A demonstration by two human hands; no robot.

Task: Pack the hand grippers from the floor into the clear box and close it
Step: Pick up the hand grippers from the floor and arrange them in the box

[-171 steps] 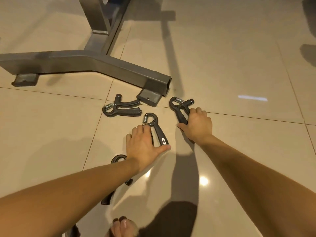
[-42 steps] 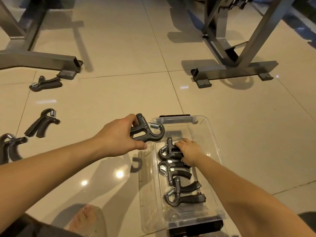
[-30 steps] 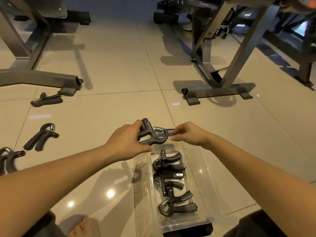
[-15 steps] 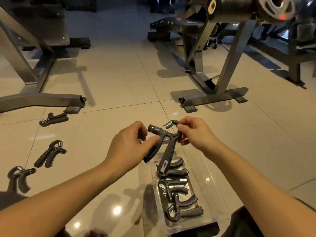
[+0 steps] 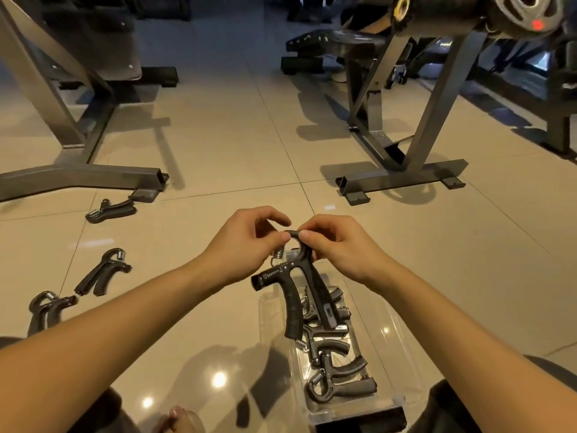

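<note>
hand gripper (image 5: 293, 307), matte black with a ribbed grip and coiled steel spring, hangs handles-down above the clear box (image 5: 387, 339). your left hand (image 5: 246, 245) and right hand (image 5: 340, 248) both pinch its curved top loop. packed grippers (image 5: 340, 385) lie inside the glossy box.

Held hand gripper (image 5: 295, 295): black, white scale markings, silver spring. Box (image 5: 393, 335): clear, black latch. Floor (image 5: 218, 135): glossy beige tiles, dark grout lines. Machine frames (image 5: 402, 178): grey steel.
</note>
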